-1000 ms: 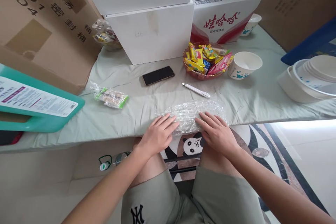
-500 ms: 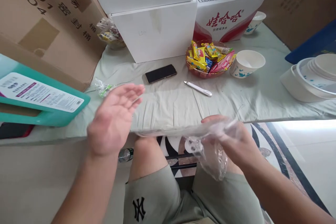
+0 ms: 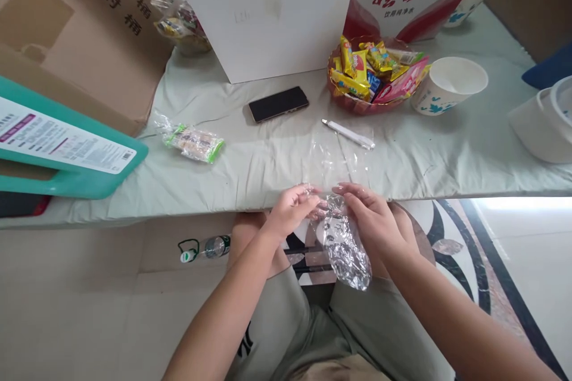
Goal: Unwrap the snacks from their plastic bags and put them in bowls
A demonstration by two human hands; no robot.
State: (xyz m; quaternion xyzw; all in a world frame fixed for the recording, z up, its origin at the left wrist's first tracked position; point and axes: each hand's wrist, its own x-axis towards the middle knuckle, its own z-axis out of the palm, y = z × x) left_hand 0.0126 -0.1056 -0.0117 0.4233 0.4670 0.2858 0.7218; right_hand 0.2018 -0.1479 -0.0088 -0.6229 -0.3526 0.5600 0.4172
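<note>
A clear plastic bag [image 3: 346, 253] with a printed white face on it hangs over the table's front edge, above my lap. On its left side my left hand [image 3: 295, 208] pinches the plastic with thumb and fingers. My right hand [image 3: 369, 211] grips the right side of the same bag. Part of the transparent film spreads up onto the cloth beyond my fingers, close to a white pen [image 3: 348, 133]. Left of my hands lies a small wrapped packet [image 3: 194, 141] with green ends.
A black phone [image 3: 279, 104] lies before a white box [image 3: 272, 18]. Wrapped snacks fill a reddish bowl [image 3: 344, 98] beside a paper cup [image 3: 449, 86]. A green jug [image 3: 100, 175] stands at left; a plastic bottle [image 3: 214, 246] is below the table.
My left hand has moved right and down from above the table and now holds the bag. My right hand has shifted slightly, keeping the bag. The view has tilted down.
</note>
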